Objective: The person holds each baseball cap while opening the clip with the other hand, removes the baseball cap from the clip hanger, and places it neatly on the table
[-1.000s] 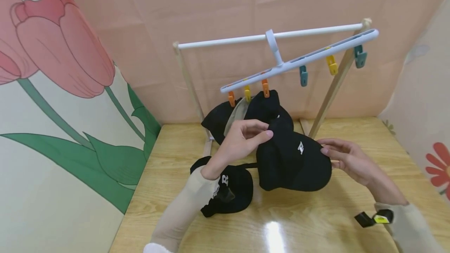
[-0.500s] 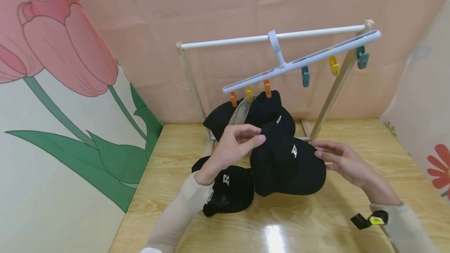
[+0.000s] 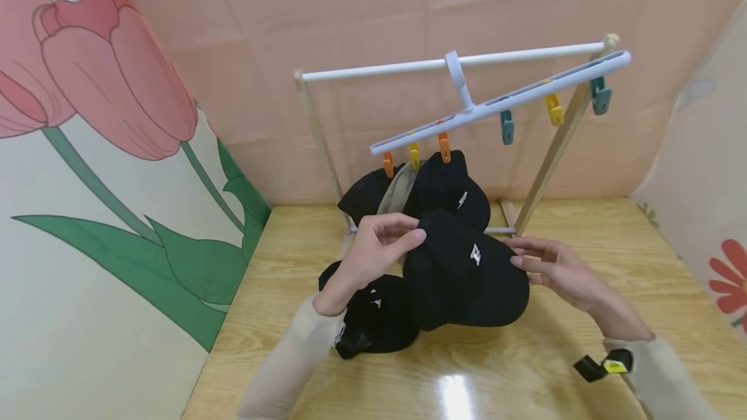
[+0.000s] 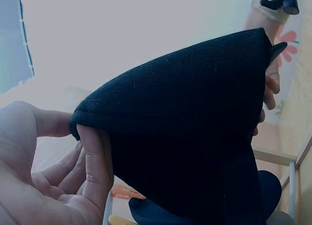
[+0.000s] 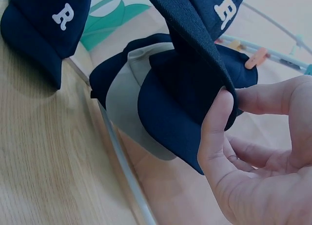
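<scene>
Between both hands a black baseball cap point(image 3: 461, 277) with a white letter is held up above the table. My left hand point(image 3: 373, 248) pinches its crown edge between thumb and fingers; the left wrist view shows this pinch on the dark cloth point(image 4: 170, 98). On the other side my right hand point(image 3: 560, 271) pinches the brim point(image 5: 209, 54) with thumb and index finger. Another black cap point(image 3: 385, 316) lies on the table beneath my left forearm, partly covered. Behind the held cap, black and beige caps point(image 3: 398, 192) hang from orange and yellow clips point(image 3: 415, 156).
A pale blue hanger point(image 3: 502, 104) hooks over the white bar point(image 3: 373, 71) of a wooden-legged rack. Teal point(image 3: 507, 128) and yellow clips point(image 3: 554, 109) dangle from its right half with nothing in them. The wooden table point(image 3: 613, 258) runs up to a pink backdrop.
Both hands have carried the held cap left and slightly down, toward the cap on the table. Each hand keeps its pinch. The hanging caps stay on their clips.
</scene>
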`<action>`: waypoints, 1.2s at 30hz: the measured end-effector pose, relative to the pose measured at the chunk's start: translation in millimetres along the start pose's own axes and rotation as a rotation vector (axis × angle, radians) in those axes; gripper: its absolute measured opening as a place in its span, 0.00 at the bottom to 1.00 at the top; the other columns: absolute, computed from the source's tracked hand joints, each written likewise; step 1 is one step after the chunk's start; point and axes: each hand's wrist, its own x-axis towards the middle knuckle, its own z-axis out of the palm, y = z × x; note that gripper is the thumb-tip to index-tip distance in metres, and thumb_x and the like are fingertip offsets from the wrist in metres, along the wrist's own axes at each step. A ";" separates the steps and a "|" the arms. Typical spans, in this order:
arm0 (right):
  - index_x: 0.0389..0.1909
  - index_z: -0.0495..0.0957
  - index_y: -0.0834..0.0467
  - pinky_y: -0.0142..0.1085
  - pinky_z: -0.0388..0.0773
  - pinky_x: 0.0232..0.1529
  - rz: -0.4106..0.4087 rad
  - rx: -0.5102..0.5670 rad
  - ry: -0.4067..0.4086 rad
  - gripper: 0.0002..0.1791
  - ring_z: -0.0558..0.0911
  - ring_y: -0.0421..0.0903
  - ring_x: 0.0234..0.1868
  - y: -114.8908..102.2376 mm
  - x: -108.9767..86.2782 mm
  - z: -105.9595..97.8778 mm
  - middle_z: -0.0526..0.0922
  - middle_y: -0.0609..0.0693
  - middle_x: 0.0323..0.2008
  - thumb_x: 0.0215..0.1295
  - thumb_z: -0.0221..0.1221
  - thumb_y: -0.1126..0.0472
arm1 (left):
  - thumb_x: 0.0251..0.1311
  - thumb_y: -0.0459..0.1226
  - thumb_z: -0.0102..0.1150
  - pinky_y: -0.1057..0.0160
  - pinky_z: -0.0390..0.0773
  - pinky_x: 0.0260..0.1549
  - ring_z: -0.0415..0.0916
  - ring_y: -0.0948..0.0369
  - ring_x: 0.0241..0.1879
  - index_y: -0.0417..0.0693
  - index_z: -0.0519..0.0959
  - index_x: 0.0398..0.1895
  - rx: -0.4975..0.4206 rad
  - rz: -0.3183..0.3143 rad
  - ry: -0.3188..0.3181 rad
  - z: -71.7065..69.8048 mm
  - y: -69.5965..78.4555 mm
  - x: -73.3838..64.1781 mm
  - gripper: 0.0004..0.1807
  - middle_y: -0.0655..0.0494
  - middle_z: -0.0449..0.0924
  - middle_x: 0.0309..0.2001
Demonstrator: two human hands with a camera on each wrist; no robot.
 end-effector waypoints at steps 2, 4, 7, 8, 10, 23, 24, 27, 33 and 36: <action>0.69 0.77 0.55 0.31 0.86 0.51 0.006 -0.005 0.000 0.21 0.87 0.36 0.54 0.5 1.0 1.6 0.84 0.40 0.60 0.82 0.51 0.71 | 0.71 0.26 0.61 0.66 0.82 0.29 0.79 0.67 0.24 0.25 0.84 0.51 -0.003 0.000 0.006 -1.4 -1.2 -1.9 0.11 0.25 0.86 0.46; 0.68 0.77 0.55 0.31 0.87 0.51 0.014 -0.008 0.003 0.20 0.87 0.37 0.53 1.0 2.2 3.5 0.85 0.40 0.59 0.82 0.51 0.71 | 0.71 0.26 0.62 0.66 0.81 0.29 0.79 0.67 0.24 0.25 0.84 0.51 -0.007 0.001 0.011 -2.6 -2.0 -3.7 0.11 0.25 0.86 0.46; 0.68 0.77 0.55 0.32 0.87 0.49 0.018 -0.022 0.011 0.20 0.88 0.37 0.51 1.4 4.4 6.7 0.86 0.41 0.57 0.81 0.53 0.71 | 0.71 0.27 0.62 0.67 0.83 0.30 0.81 0.68 0.26 0.25 0.84 0.52 -0.010 -0.009 0.019 -4.8 -2.3 -6.4 0.12 0.26 0.86 0.46; 0.68 0.77 0.55 0.32 0.87 0.49 0.018 -0.031 0.013 0.20 0.88 0.37 0.51 1.3 5.1 7.7 0.86 0.41 0.57 0.81 0.53 0.71 | 0.71 0.28 0.63 0.67 0.83 0.30 0.82 0.68 0.26 0.26 0.84 0.52 -0.009 -0.014 0.023 -5.6 -2.2 -7.3 0.12 0.26 0.86 0.47; 0.69 0.77 0.57 0.32 0.87 0.48 0.015 -0.040 0.013 0.20 0.88 0.37 0.51 1.1 6.9 9.7 0.86 0.41 0.57 0.81 0.54 0.70 | 0.71 0.29 0.63 0.66 0.85 0.31 0.84 0.69 0.28 0.26 0.84 0.52 -0.002 -0.027 0.033 -7.3 -2.5 -8.9 0.13 0.27 0.87 0.48; 0.66 0.77 0.58 0.33 0.87 0.47 0.029 -0.015 0.024 0.19 0.88 0.38 0.50 1.3 15.3 18.7 0.87 0.42 0.56 0.79 0.56 0.71 | 0.72 0.33 0.65 0.68 0.84 0.30 0.83 0.68 0.29 0.26 0.84 0.52 -0.025 -0.025 0.062 -17.5 -8.6 -18.8 0.15 0.39 0.90 0.43; 0.66 0.77 0.58 0.33 0.88 0.47 0.032 -0.013 0.026 0.19 0.88 0.38 0.50 1.6 15.8 19.4 0.87 0.43 0.56 0.79 0.56 0.71 | 0.72 0.34 0.66 0.67 0.84 0.30 0.83 0.68 0.28 0.25 0.83 0.52 -0.036 -0.025 0.066 -18.2 -9.9 -20.0 0.16 0.44 0.91 0.42; 0.65 0.78 0.58 0.33 0.88 0.47 0.046 -0.007 0.033 0.18 0.88 0.38 0.50 2.7 16.8 21.7 0.87 0.42 0.55 0.79 0.57 0.70 | 0.72 0.36 0.67 0.67 0.84 0.28 0.82 0.68 0.26 0.24 0.83 0.51 -0.062 -0.031 0.074 -20.3 -13.7 -23.6 0.19 0.58 0.91 0.39; 0.66 0.77 0.60 0.32 0.87 0.47 0.048 -0.002 0.044 0.19 0.87 0.38 0.50 5.4 18.4 25.1 0.86 0.42 0.55 0.78 0.58 0.70 | 0.72 0.37 0.67 0.68 0.82 0.26 0.82 0.68 0.27 0.23 0.83 0.50 -0.073 -0.044 0.091 -23.3 -20.7 -28.1 0.19 0.66 0.89 0.37; 0.68 0.76 0.63 0.32 0.87 0.48 0.049 -0.011 0.046 0.20 0.87 0.37 0.51 6.5 20.2 26.3 0.86 0.42 0.55 0.79 0.58 0.69 | 0.73 0.35 0.66 0.68 0.83 0.26 0.82 0.68 0.29 0.23 0.82 0.50 -0.067 -0.052 0.104 -25.0 -23.6 -29.8 0.18 0.67 0.89 0.37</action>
